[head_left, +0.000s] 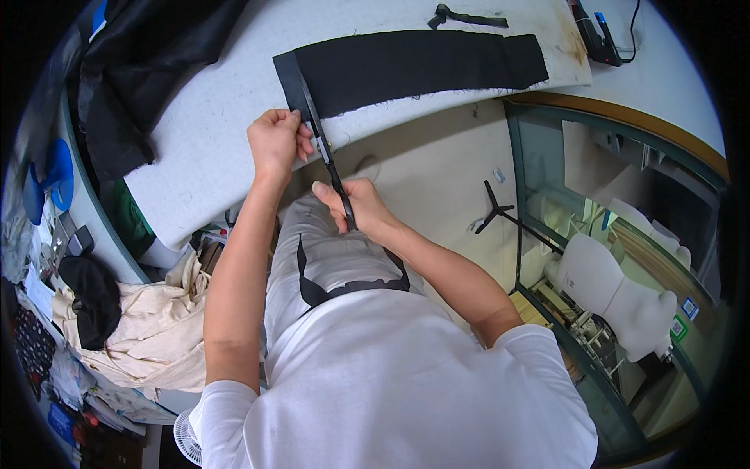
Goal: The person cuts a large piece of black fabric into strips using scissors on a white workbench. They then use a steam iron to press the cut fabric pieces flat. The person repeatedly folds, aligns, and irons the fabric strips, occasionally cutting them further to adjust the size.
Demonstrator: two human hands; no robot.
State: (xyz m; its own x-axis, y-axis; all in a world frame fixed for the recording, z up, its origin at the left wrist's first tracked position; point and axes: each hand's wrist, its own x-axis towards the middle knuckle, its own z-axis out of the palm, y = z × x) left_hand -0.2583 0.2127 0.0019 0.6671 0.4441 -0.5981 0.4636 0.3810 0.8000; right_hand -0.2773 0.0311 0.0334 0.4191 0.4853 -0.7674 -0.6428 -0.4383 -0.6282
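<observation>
Head view, status check.

**Q:** What does each hand hold?

**A:** Left hand (275, 141): grip closed on the upper part of a narrow black fabric strip (316, 139), fingers curled around it just below the desk edge. Right hand (361, 207): grip closed on the same strip lower down, thumb side pressed against it. Between the two hands the strip runs straight and taut, slanting down toward the right.

**Q:** Where is the strip located?

**A:** Its upper end lies on the white padded desk (211, 133), touching the left end of a wide black fabric panel (422, 66) that is spread flat across the desk. The lower part passes the right hand and hangs in a loop over the person's lap, against light grey trousers (320, 258).

**Q:** What else is on the desk?

**A:** A small black fabric scrap (467, 17) sits near the far edge, apart from the panel. A dark bundle of cloth (148, 55) is heaped at the left end. A black device with a cable (598, 35) sits at the far right corner.

**Q:** And around the desk?

**A:** Cream cloth (156, 328) is piled at lower left. A white torso form (617, 293) shows behind glass at right.
</observation>
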